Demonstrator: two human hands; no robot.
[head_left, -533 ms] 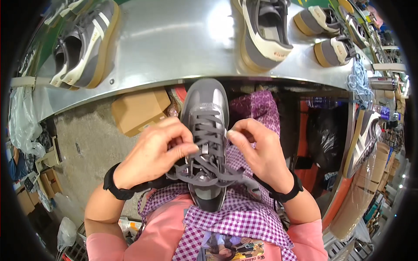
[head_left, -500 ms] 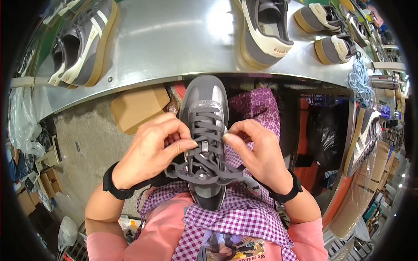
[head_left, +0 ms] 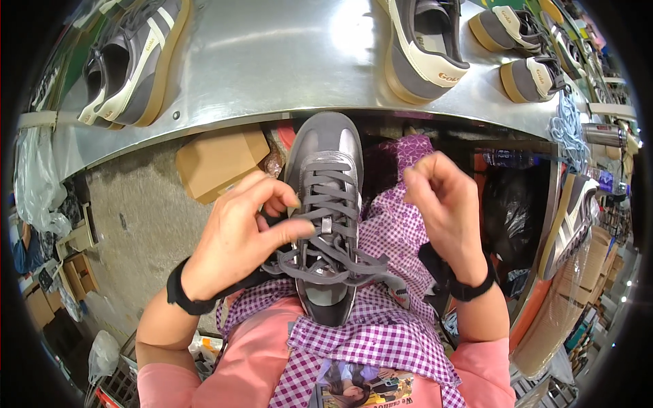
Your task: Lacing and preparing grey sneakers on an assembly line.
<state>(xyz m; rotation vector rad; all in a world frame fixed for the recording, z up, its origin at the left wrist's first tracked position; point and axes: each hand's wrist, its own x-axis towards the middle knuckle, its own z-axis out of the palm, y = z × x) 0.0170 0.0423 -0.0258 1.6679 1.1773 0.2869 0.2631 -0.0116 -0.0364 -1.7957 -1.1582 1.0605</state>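
A dark grey lace-up sneaker [head_left: 326, 153] lies between my hands, toe pointing away, its heel end against my checked apron [head_left: 381, 333]. The grey laces [head_left: 328, 198] run through the eyelets, and loose loops spread over the ankle opening. At the sneaker's left side is my left hand [head_left: 241, 234], open, thumb and forefinger apart. The left thumb tip reaches over the lacing beside a small metallic tag [head_left: 326, 225]. My right hand [head_left: 445, 207] is up to the right, away from the sneaker, its fingers curled and closed with nothing visible in them.
Similar sneakers stand on the metal table [head_left: 272, 61] ahead, one pair [head_left: 136, 68] at left, others [head_left: 428, 54] at right. Light blue laces [head_left: 570, 132] hang at its right edge. An open cardboard box [head_left: 221, 163] sits below at left, a black plastic bag [head_left: 513, 204] at right.
My right hand has left the sneaker's side and moved right and away from me. The left thumb and forefinger have parted a little. The sneaker and its laces keep nearly the same place.
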